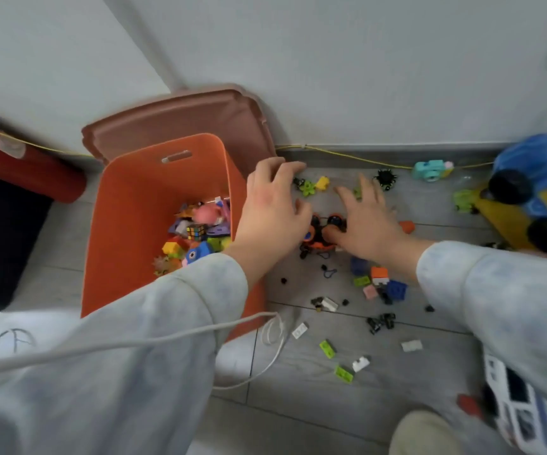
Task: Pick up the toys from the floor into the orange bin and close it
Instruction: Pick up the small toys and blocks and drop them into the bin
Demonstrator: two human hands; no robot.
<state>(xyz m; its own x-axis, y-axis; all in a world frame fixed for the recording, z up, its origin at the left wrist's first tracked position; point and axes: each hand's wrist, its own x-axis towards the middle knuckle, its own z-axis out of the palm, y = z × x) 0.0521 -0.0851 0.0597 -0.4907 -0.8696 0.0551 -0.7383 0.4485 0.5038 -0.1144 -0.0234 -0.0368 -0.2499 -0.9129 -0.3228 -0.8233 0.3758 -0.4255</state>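
mid-gather: spread, empty left hand [270, 205] and right hand [369, 218] flanked black-and-orange wheeled toy [323, 233] on grey floor, beside open orange plastic bin [127, 205]. next, judged: clamp toy, lift over bin's rim.

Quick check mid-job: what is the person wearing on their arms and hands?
Both hands, left hand and right hand, are bare: no gloves, and no rings or watch that I can make out. Both arms wear loose, pale grey sleeves with a faint blotchy pattern, ending at the wrists. A white cord crosses the left sleeve.
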